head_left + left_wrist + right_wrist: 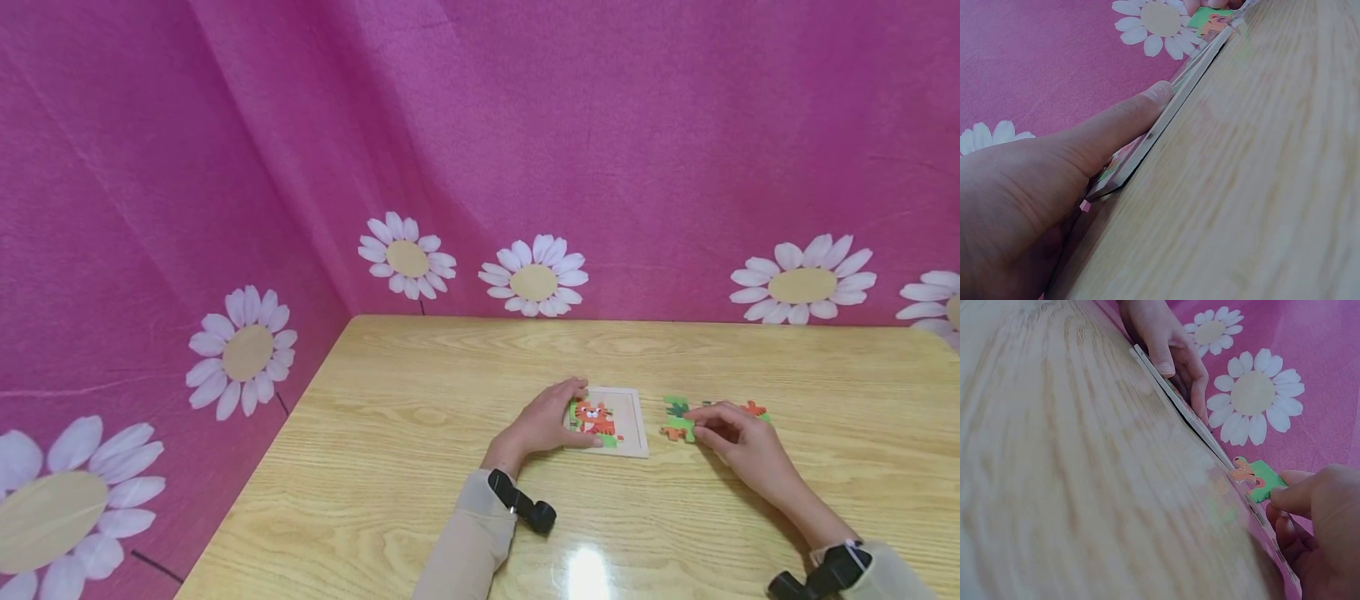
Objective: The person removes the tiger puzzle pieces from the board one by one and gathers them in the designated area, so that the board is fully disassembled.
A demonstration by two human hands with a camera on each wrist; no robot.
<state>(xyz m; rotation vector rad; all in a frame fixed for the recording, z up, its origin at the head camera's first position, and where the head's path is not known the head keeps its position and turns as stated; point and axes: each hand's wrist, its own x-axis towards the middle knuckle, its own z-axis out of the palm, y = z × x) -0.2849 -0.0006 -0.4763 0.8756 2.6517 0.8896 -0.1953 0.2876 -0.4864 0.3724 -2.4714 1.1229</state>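
Note:
A square wooden puzzle board (636,423) with a pale rim lies on the table, its left part filled with an orange cartoon animal (592,414) on green. My left hand (542,419) grips the board's left side, the thumb (1147,103) along its near edge and the fingers toward the far edge. To the right of the board, my right hand (746,446) pinches a green and orange puzzle piece (1262,479) between thumb and fingertips. In the right wrist view this piece is raised above the tabletop. The left fingers cover part of the picture.
More loose puzzle pieces (756,409) lie by the right hand, partly hidden behind it. The wooden table (420,392) ends at a pink cloth (637,150) with white daisies, behind and to the left. Each wrist carries a black strapped camera (536,512).

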